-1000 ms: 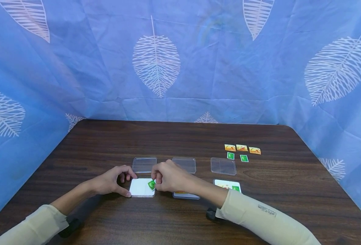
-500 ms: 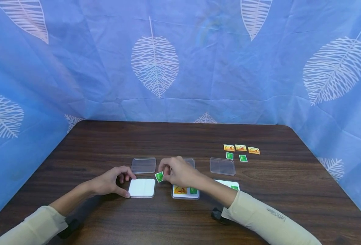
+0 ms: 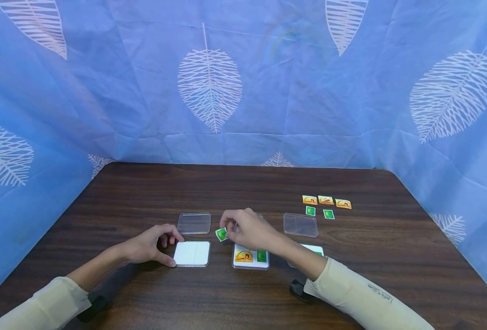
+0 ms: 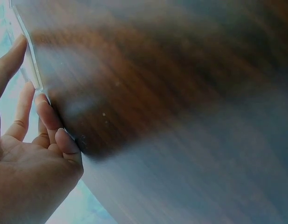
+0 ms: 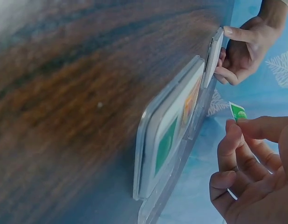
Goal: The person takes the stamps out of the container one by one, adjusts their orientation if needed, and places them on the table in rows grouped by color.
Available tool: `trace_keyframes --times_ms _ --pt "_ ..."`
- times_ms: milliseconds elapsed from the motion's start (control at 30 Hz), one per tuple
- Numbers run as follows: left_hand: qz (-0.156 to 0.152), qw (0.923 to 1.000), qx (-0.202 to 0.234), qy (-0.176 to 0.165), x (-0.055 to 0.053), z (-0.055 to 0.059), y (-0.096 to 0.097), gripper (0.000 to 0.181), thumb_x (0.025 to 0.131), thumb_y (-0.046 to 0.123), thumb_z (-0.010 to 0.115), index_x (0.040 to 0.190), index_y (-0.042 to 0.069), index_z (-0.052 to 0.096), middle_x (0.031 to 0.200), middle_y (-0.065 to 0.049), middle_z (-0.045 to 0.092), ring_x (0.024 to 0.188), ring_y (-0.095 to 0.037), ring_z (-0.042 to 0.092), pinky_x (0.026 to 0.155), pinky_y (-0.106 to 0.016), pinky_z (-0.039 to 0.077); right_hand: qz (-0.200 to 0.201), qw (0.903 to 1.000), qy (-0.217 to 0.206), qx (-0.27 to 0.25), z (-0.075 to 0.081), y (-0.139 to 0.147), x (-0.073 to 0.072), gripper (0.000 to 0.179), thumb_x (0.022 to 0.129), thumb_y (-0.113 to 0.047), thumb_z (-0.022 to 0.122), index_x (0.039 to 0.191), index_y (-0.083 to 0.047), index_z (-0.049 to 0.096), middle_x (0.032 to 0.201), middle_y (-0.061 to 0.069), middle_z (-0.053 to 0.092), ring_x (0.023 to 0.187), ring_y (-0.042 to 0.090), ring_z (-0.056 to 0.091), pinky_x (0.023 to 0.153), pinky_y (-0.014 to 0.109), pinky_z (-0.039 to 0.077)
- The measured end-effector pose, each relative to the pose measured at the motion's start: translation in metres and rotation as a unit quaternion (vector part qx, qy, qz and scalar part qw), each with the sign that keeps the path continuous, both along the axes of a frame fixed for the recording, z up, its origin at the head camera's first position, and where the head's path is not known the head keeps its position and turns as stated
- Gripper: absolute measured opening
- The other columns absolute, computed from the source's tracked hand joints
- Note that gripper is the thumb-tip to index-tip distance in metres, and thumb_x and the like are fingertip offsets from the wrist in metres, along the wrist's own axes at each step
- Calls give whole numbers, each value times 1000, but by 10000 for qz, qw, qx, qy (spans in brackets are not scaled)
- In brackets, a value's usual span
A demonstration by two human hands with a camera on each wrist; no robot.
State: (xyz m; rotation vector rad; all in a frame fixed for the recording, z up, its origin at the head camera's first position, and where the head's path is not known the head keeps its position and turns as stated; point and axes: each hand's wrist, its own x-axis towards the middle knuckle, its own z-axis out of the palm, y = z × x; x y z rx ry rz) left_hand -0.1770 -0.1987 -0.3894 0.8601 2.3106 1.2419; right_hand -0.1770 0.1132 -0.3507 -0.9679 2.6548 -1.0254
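Note:
My right hand (image 3: 249, 231) pinches a small green stamp (image 3: 220, 234) with a white border between thumb and index finger, raised over the table; the right wrist view shows the stamp (image 5: 238, 112) tilted at the fingertips. My left hand (image 3: 150, 245) holds the left end of a clear plastic case (image 3: 191, 253) with a plain white insert, thumb and index finger at its corners. The left wrist view catches only the case's edge (image 4: 33, 56). In the middle, another case (image 3: 251, 264) bears an orange stamp (image 3: 244, 256) and a green one (image 3: 262, 256).
A third case (image 3: 315, 249) lies partly hidden behind the right forearm. Behind the cases are clear lids (image 3: 194, 223) (image 3: 300, 225), the middle one mostly covered by my right hand. Farther right lie three orange stamps (image 3: 325, 200) and two green stamps (image 3: 311, 211).
My right hand has carried the green stamp from over the left case to the right and farther back, uncovering the middle case. The left hand stays in place.

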Motion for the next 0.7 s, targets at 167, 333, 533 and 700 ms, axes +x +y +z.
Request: trace_keyframes --times_ms 167,333,533,700 --pt "-76 10000 44 0 -1 0 0 42 82 6 87 115 -3 63 100 -7 49 86 -21 42 74 -30 36 -10 9998 178 -10 1 5 0 15 93 4 64 101 -9 67 81 -4 60 56 3 46 53 20 35" --pt "-88 9999 54 14 -1 2 0 42 82 6 86 116 -3 63 100 -8 48 86 -21 41 74 -30 36 -30 9996 261 -35 4 10 -1 15 95 3 65 100 -10 66 84 -4 60 59 4 47 54 20 36" --pt "-41 10000 -46 -13 0 2 0 43 82 8 87 116 -2 63 100 -8 48 86 -22 41 74 -30 36 -33 9998 174 -48 6 14 -1 14 96 3 65 100 -10 66 84 -4 61 57 3 45 53 20 34" --pt "-32 10000 -23 -8 1 1 0 43 82 8 87 117 -2 63 100 -8 47 87 -22 41 74 -30 35 -13 9999 157 -36 5 16 0 14 95 3 65 102 -10 66 82 -5 61 55 3 44 52 21 33"
